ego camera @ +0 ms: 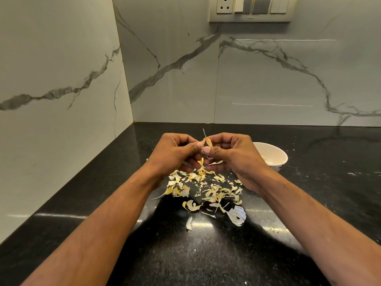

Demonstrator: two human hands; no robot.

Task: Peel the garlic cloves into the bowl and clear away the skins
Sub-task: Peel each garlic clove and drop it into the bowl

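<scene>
My left hand (175, 152) and right hand (231, 155) both pinch one garlic clove (206, 143), mostly hidden by fingers. The bowl (274, 156) at three o'clock is half hidden. Skins (206, 188) lie underneath.

the garlic clove (206, 143) is almost wholly covered by the fingertips of the left hand (175, 153) and the right hand (233, 155), so how much skin remains cannot be told. the right hand hides the near left side of the white bowl (274, 156); its contents are barely visible. the switch panel (250, 9) is cut off by the top edge.
</scene>
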